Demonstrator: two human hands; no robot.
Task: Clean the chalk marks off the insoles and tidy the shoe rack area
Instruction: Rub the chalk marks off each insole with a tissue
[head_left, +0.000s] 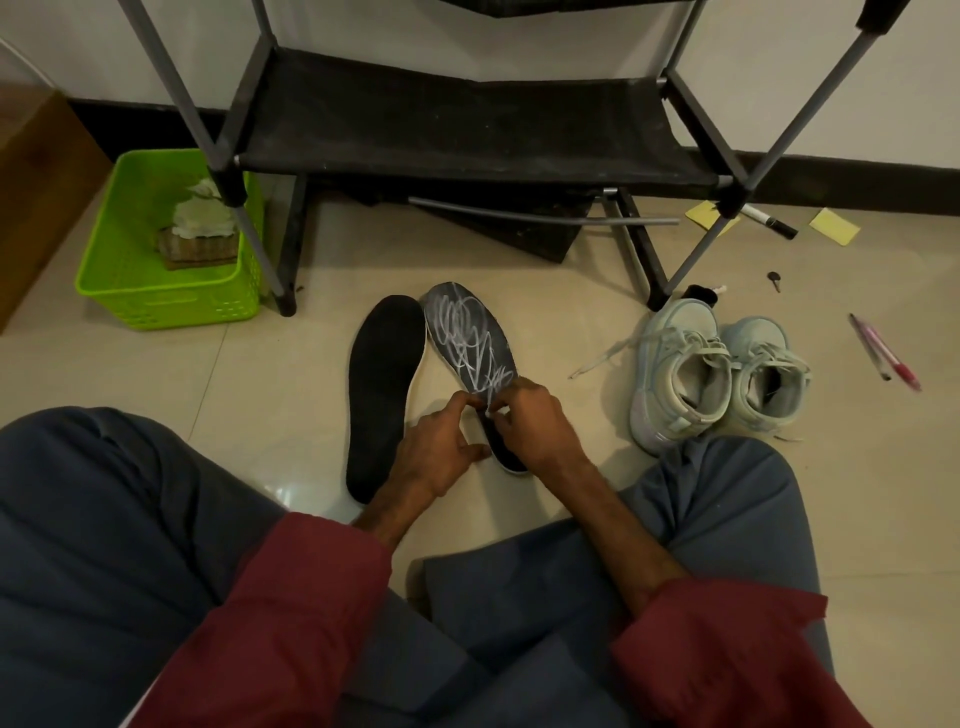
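Observation:
Two dark insoles lie side by side on the tiled floor in front of the shoe rack (467, 124). The left insole (384, 384) is plain black. The right insole (467, 332) is covered in white chalk scribbles. Both my hands meet over its heel half. My left hand (441, 452) holds the insole's left edge with curled fingers. My right hand (535, 426) pinches a small white piece (488, 414) against the insole; what that piece is cannot be told. The insole's heel is mostly hidden under my hands.
A green basket (156, 291) with a white cloth (200, 218) stands at the left by a cardboard box (36, 182). Two pale sneakers (680, 374) sit to the right. A marker (769, 221), yellow notes (834, 226), pens (883, 353) and a loose grey tube (545, 215) lie on the floor.

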